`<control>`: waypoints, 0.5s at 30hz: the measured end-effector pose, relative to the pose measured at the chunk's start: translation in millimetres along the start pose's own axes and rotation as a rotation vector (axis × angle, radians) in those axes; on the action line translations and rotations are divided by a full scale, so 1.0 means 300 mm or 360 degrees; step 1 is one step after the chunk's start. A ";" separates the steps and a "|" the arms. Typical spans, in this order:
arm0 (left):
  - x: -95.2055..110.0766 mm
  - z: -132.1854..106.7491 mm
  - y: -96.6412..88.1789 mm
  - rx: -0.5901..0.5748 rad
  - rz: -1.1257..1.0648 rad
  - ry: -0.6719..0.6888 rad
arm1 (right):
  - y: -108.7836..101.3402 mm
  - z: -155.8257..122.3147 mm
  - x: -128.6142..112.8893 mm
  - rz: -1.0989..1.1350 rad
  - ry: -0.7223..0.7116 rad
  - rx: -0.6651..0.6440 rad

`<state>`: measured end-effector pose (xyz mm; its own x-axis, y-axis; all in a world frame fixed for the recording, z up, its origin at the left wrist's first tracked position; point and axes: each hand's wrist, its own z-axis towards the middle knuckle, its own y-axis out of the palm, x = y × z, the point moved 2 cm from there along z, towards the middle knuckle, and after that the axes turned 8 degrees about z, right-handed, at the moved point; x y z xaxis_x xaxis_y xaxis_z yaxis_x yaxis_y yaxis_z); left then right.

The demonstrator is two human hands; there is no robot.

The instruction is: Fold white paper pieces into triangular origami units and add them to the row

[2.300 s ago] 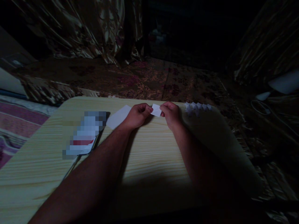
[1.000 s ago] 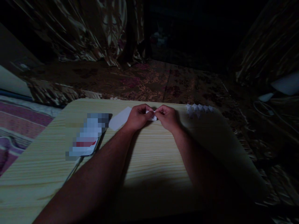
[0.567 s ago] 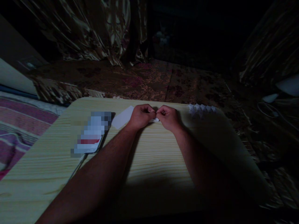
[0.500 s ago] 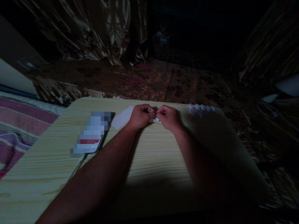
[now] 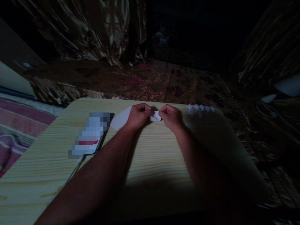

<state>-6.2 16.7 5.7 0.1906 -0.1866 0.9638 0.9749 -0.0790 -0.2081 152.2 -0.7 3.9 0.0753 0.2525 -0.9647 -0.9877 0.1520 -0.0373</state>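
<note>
Between my two hands is a small piece of folded white paper (image 5: 155, 116), with a dark crease or slit across it. My left hand (image 5: 139, 116) pinches its left end between thumb and fingers. At its right end my right hand (image 5: 170, 116) is closed in a pinch too. Both hands are over the far part of the wooden table (image 5: 154, 150). Left of my left hand lies a larger white sheet (image 5: 120, 118), partly covered by that hand.
A phone (image 5: 91, 134) with a blurred screen and a cable lies at the table's left. Several small folded white paper pieces (image 5: 201, 109) stand in a cluster near the far right corner. Beyond are a patterned cloth surface (image 5: 150, 81) and curtains (image 5: 112, 31).
My hands have moved slightly apart, and more of the small folded paper shows between them. The view has shifted a little.
</note>
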 end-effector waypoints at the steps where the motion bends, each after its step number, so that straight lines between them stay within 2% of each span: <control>1: 0.003 0.000 -0.001 -0.0021 -0.0035 0.0017 | 0.000 0.001 0.002 -0.0005 -0.0001 0.0013; 7: 0.032 -0.011 0.013 -0.0243 -0.0154 0.0075 | -0.003 0.007 0.008 0.0009 -0.0020 0.0117; 10: 0.016 -0.010 0.016 -0.0208 -0.0112 0.0036 | 0.000 0.006 0.012 0.0074 0.0040 0.0096; 15: -0.016 0.000 0.006 -0.0143 -0.0012 0.0011 | 0.007 -0.001 0.006 0.0215 0.0113 -0.0085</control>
<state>-5.4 17.5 0.6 0.1823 -0.1921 0.9643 0.9619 -0.1682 -0.2153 150.1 -0.1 2.1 -0.0666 0.1986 -0.9778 -0.9942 0.0697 0.0818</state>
